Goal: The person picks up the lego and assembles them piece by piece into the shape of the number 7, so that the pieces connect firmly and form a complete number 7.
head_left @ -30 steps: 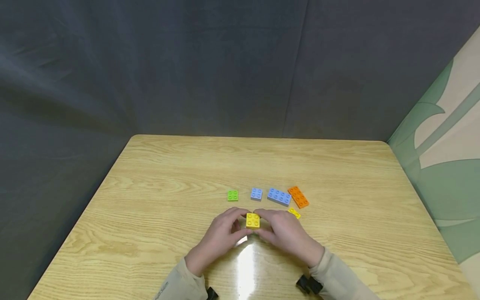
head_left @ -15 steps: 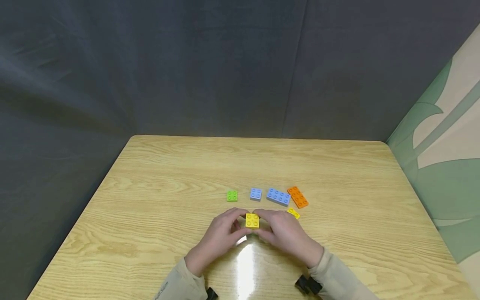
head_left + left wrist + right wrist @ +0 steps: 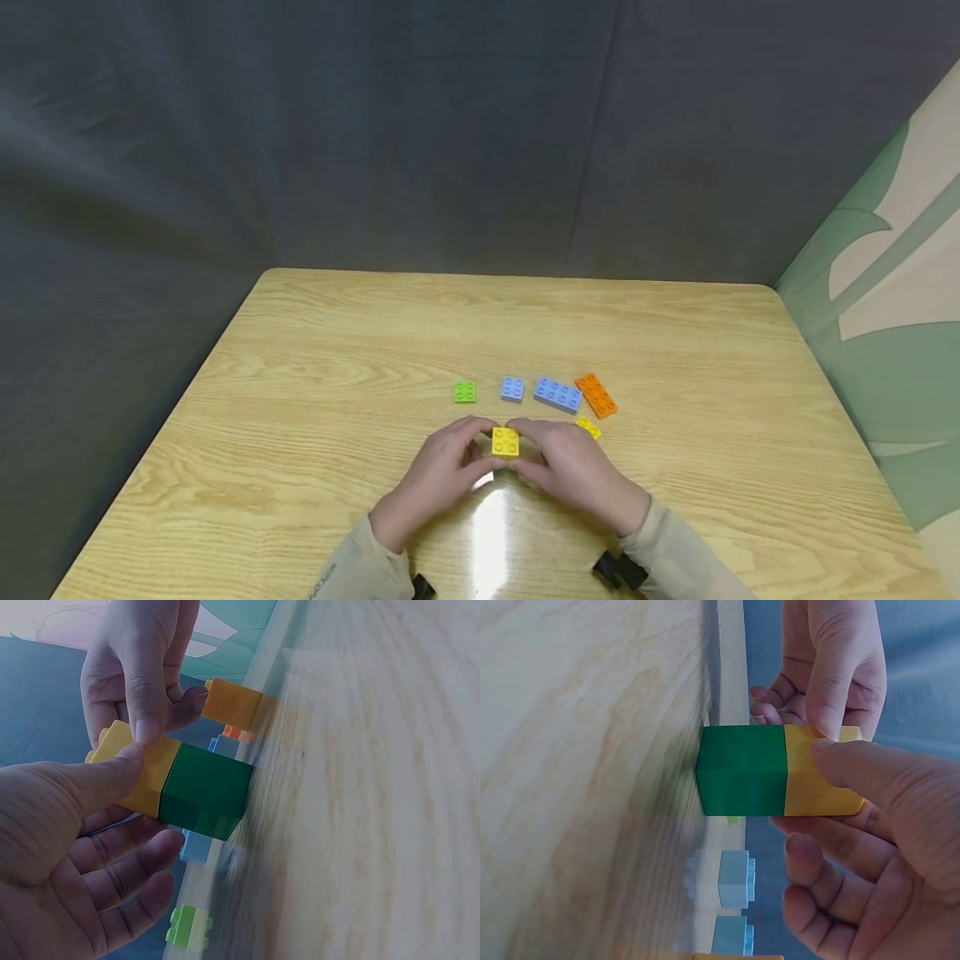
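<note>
A yellow building brick (image 3: pixel 506 442) with studs on top sits squarely on a dark green brick (image 3: pixel 206 789), their sides flush. From the left, my left hand (image 3: pixel 442 462) pinches the yellow brick between thumb and fingers. My right hand (image 3: pixel 573 467) grips the same brick from the opposite side, and the two thumb tips meet at its near face in the wrist views. The green brick stands at the tabletop in the right wrist view; seen from the head, it is hidden beneath the yellow one.
Beyond the hands lie a lime green brick (image 3: pixel 465 392), a small blue brick (image 3: pixel 513 388), a longer blue brick (image 3: pixel 558 395) and an orange brick (image 3: pixel 597 395). Another yellow brick (image 3: pixel 588 427) is partly covered by the right hand. The wooden table (image 3: pixel 300 350) ends at a dark curtain.
</note>
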`<state>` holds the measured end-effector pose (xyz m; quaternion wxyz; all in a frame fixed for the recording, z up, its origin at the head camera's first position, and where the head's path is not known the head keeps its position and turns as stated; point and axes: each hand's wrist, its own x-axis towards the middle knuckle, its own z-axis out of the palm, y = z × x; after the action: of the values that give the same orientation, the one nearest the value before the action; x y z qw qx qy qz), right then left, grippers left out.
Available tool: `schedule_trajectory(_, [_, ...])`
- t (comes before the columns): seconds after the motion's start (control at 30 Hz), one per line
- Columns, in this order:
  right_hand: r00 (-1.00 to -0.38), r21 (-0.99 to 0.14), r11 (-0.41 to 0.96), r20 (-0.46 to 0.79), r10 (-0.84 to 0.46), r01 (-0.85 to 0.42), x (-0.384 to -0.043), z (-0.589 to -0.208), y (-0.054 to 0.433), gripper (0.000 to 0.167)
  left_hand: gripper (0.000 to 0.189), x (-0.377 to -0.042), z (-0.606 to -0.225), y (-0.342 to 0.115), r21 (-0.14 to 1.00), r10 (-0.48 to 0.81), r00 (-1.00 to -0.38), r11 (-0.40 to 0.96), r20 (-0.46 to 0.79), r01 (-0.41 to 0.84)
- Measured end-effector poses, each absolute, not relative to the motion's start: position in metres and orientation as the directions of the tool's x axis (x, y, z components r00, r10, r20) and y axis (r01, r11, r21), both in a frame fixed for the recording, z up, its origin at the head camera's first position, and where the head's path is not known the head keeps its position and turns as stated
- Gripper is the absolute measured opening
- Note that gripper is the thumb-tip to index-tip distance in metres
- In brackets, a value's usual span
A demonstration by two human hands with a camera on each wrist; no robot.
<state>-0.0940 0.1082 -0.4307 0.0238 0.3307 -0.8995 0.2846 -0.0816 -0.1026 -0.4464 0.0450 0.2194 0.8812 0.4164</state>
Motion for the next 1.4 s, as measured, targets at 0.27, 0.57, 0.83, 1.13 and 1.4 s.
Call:
schedule_trajectory(0.27, [-0.791, -0.489, 0.638, 0.211, -0.574, -0.594, -0.092, -0.428, 0.111, 0.049, 0.035, -0.082, -0.444, -0.102, 0.748, 0.422, -0.900, 0.563, 0.105, 0.352])
schedule_trajectory(0.57, [-0.818, -0.516, 0.652, 0.194, -0.542, -0.555, -0.087, -0.419, 0.118, 0.047, 0.034, -0.082, -0.444, -0.102, 0.739, 0.423, -0.900, 0.572, 0.107, 0.357])
schedule_trajectory(0.83, [-0.814, -0.526, 0.631, 0.260, -0.519, -0.570, -0.085, -0.417, 0.127, 0.037, 0.035, -0.081, -0.444, -0.102, 0.731, 0.415, -0.904, 0.584, 0.103, 0.352])
schedule_trajectory(1.13, [-0.841, -0.543, 0.650, 0.256, -0.476, -0.532, -0.085, -0.412, 0.136, 0.034, 0.037, -0.082, -0.444, -0.102, 0.721, 0.417, -0.903, 0.595, 0.103, 0.356])
schedule_trajectory(1.4, [-0.845, -0.533, 0.657, 0.298, -0.444, -0.533, -0.087, -0.414, 0.146, 0.033, 0.038, -0.082, -0.444, -0.103, 0.716, 0.418, -0.902, 0.598, 0.104, 0.360])
